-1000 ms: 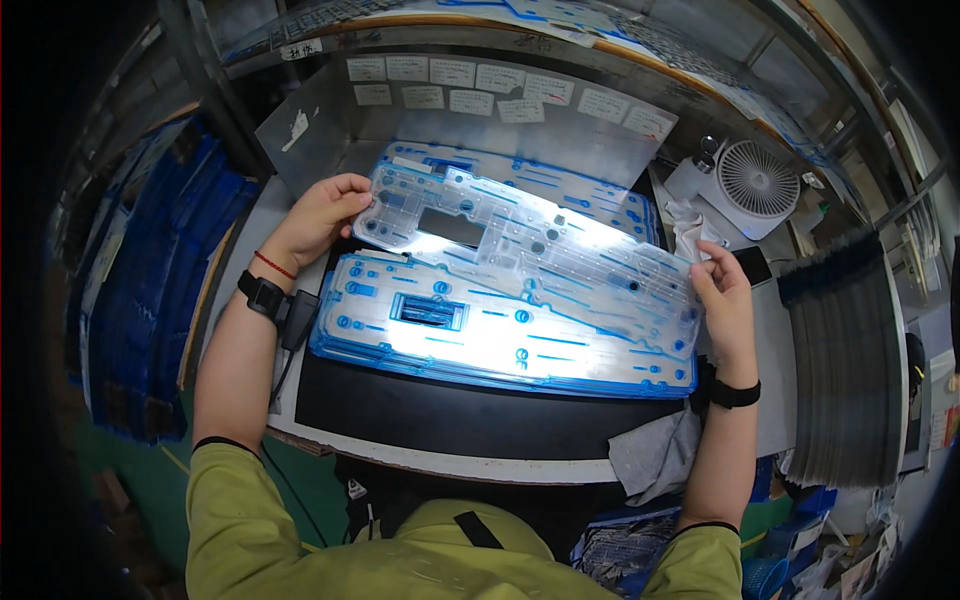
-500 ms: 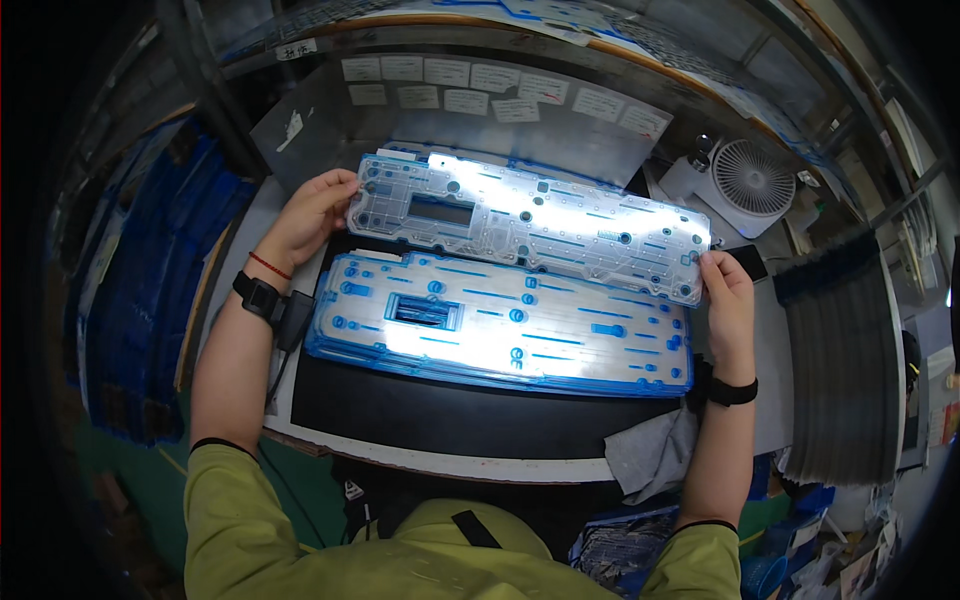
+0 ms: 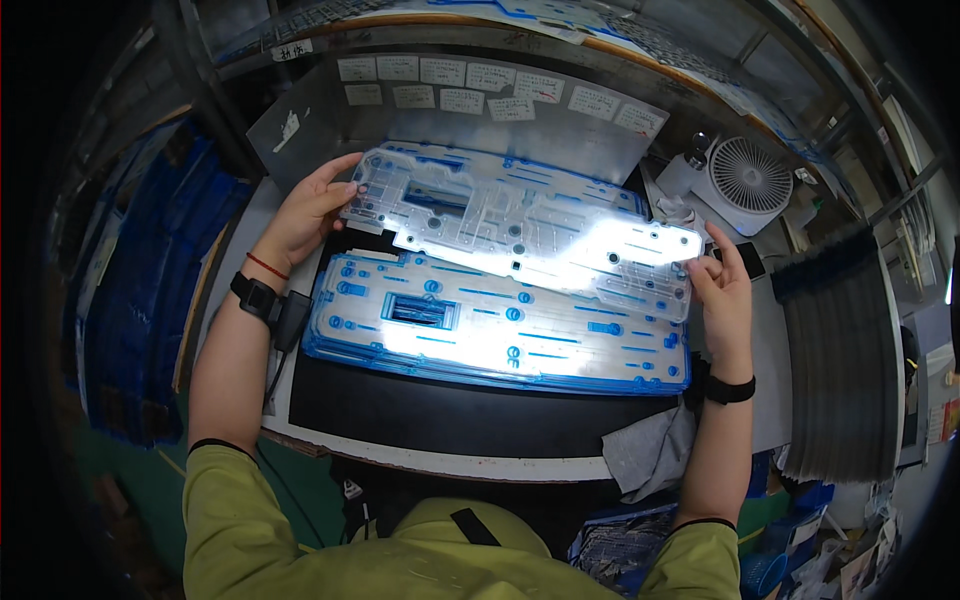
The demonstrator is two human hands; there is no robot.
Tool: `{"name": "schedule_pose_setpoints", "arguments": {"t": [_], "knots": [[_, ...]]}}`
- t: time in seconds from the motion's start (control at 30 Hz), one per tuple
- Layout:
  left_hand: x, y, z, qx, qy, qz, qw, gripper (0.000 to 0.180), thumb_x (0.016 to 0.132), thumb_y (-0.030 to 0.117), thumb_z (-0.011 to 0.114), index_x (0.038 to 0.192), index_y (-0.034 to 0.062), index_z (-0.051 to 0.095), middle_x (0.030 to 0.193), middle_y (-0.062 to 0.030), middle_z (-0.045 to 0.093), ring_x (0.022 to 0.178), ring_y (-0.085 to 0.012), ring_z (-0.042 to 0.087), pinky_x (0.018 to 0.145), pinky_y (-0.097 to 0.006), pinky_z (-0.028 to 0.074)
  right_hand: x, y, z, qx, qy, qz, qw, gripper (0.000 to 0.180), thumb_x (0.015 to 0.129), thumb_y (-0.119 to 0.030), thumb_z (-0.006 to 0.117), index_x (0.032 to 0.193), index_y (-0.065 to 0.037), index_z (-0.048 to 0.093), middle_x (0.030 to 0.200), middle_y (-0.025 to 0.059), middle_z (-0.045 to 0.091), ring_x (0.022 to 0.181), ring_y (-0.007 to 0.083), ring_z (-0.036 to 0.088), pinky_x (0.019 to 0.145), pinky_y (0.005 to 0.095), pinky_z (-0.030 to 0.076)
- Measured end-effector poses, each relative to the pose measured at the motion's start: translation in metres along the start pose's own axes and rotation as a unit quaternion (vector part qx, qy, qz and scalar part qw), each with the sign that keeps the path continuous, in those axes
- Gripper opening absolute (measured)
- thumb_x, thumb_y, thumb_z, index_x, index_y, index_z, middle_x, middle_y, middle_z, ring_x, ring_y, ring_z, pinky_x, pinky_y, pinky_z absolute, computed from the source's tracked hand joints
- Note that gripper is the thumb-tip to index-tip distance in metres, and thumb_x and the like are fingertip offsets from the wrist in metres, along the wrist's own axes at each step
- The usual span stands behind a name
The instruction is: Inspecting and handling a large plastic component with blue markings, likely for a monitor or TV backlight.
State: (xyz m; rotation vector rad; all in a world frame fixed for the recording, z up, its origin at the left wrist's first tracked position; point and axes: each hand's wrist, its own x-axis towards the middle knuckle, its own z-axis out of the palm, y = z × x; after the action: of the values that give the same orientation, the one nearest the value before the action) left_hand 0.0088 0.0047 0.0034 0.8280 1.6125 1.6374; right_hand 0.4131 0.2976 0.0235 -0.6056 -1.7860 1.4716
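Observation:
Between my hands is a long, thin, silvery-clear panel (image 3: 500,235) with small holes, a rectangular cut-out towards its left end and a bright glare on its right part. My left hand (image 3: 312,208) grips its left end, thumb on the face. At the right end, my right hand (image 3: 722,290) pinches the edge between thumb and fingers, index finger raised. Below the held panel lies a stack of similar panels (image 3: 560,350) with blue edges and blue slots. Another blue-edged panel (image 3: 590,187) lies behind it, partly covered.
A black mat (image 3: 430,415) covers the worktable. A white fan (image 3: 750,185) stands at the back right, and a grey cloth (image 3: 650,450) hangs over the front edge. Dark sheets (image 3: 840,370) are stacked at the right. Blue-wrapped panels (image 3: 145,290) stand at the left.
The held panel has tilted and its right part has come lower, over the stack's back edge. More of the panel behind shows. My right index finger has lifted.

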Motion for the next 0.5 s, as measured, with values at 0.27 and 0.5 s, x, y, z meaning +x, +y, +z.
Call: {"name": "schedule_pose_setpoints", "arguments": {"t": [0.27,0.5], "knots": [[0.006,-0.007,-0.012,0.000,-0.040,-0.031,0.999,0.025,0.098,0.018,0.056,0.120,0.0047,0.055,0.091,0.0013,0.063,0.069,-0.0020,0.054,0.054,-0.013,0.041,0.003,0.004,-0.002,-0.018,-0.007,0.032,0.999,0.047,0.092,-0.003,0.060,0.135,0.000,0.045,0.090,0.0019,0.065,0.073,0.0057,0.059,0.060,0.0188,0.044],[0.011,-0.017,-0.027,-0.058,0.018,-0.034,0.998,0.033,0.100,0.018,0.052,0.129,0.0014,0.049,0.103,-0.0042,0.063,0.076,-0.0046,0.060,0.064,-0.014,0.050,0.002,0.002,-0.001,-0.031,0.000,0.071,0.997,0.051,0.091,-0.009,0.064,0.137,-0.001,0.045,0.095,0.0035,0.063,0.078,0.0082,0.060,0.069,0.0215,0.047]]}}
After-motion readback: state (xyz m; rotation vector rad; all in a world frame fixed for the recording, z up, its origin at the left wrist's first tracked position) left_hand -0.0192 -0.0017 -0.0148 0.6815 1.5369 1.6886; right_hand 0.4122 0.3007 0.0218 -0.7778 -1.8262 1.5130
